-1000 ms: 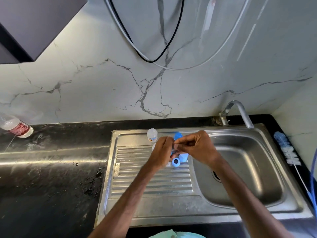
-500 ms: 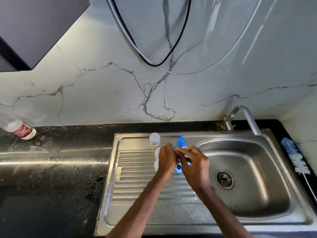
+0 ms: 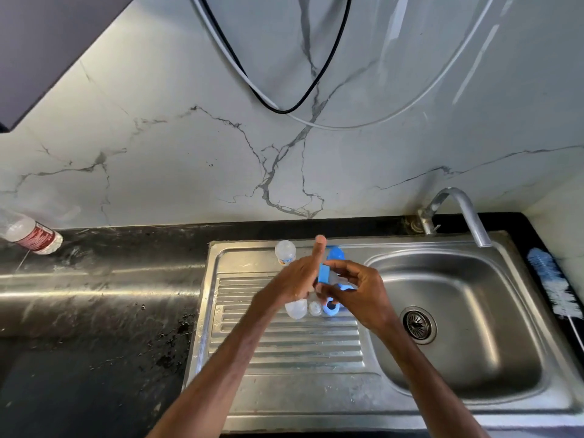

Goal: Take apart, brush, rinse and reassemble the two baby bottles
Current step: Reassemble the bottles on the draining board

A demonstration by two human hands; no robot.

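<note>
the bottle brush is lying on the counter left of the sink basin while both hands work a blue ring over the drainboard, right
Not quite: the head view shows the bottle brush lying on the counter right of the sink basin, not left. The left hand and right hand do work a blue ring over the drainboard.

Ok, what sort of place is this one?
Probably a home kitchen: a stainless sink with ribbed drainboard, a tap over the basin, a dark countertop below a marble-look wall.

One head-worn camera looks forward and down (wide-angle, seemingly close) over the sink (image 3: 474, 311) and counter (image 3: 94, 311).
</note>
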